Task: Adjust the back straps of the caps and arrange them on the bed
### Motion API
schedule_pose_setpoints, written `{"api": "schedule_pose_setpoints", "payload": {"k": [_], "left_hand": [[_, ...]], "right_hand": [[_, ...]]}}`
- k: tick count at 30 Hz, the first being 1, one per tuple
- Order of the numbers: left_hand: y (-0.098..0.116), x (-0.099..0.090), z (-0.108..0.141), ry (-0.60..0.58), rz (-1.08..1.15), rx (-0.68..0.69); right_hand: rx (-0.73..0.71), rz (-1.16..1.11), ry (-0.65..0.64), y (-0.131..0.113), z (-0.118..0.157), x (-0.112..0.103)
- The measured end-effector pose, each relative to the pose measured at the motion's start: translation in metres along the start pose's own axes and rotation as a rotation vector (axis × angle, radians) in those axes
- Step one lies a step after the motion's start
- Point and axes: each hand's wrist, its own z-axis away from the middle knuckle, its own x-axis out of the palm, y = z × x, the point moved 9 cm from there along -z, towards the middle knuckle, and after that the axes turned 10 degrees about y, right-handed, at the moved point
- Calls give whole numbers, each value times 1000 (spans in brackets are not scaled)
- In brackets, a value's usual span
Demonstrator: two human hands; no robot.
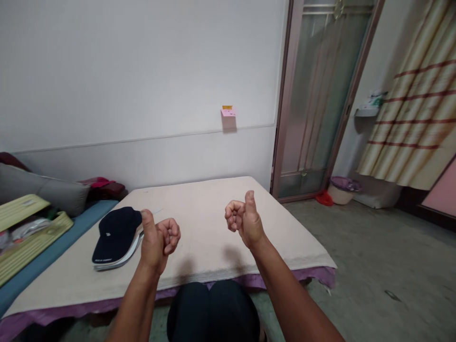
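Holding nothing in curled left hand (156, 238), right hand (248, 219) | left of left hand: cap (117, 230), brim (109, 252) toward near edge of bed (203, 213)

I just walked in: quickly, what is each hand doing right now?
Left hand: closed, thumb up, nothing visible in it.
Right hand: closed, thumb up, nothing visible in it.

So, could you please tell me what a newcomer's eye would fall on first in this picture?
Probably the left hand and right hand, raised in front of the pale sheet, thumbs up and fingers curled. Next might come the dark cap, lying on the sheet's left side, then the small pink paper on the white wall.
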Motion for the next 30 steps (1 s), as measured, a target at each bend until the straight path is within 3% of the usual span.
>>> {"api": "schedule_pose_setpoints", "payload": {"k": [13, 19, 23, 26, 30], "left_hand": [[-1, -4, -6, 8, 16, -1], [-21, -14, -17, 33, -10, -32], [-68, -30, -28, 140, -216, -12], [-132, -35, -27, 172, -306, -71], [-218, -40, -8, 163, -402, -152]], "right_hand": [[11, 6, -1, 2, -5, 0], [35, 18, 17, 24, -13, -8], [92, 111, 54, 74, -23, -23], [134, 291, 137, 133, -20, -39], [160, 418, 231, 213, 12, -58]]}}
